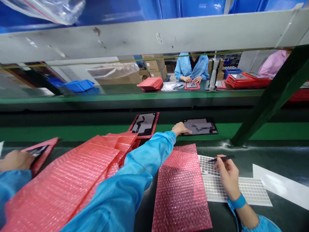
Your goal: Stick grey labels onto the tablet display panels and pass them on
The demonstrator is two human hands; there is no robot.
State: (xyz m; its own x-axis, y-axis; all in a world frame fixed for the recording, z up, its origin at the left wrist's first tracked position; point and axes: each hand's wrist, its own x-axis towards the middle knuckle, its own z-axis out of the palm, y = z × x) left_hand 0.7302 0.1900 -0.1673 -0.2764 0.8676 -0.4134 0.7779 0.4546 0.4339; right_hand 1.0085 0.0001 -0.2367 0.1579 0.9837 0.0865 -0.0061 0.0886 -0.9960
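Note:
My left hand (181,129) reaches out over the green belt and grips the left edge of a tablet screen panel (204,124), its thumb on top. The panel has a grey back, black edges and a flex cable. Black tweezers (225,158) are held in my right hand (228,175), their tip over a sheet of small square stickers (205,164). A second sticker sheet (253,188) lies partly beneath that hand. Between my arms is a flat red bubble-wrap bag (181,193). A blue strap circles my right wrist.
Another panel on a red bag (145,124) lies on the belt. Red bubble bags (72,174) are piled at left, beside a co-worker's hand (16,160) on a bagged panel. A green post (270,96) rises at right, near a white sheet (282,183). A person (191,67) works opposite.

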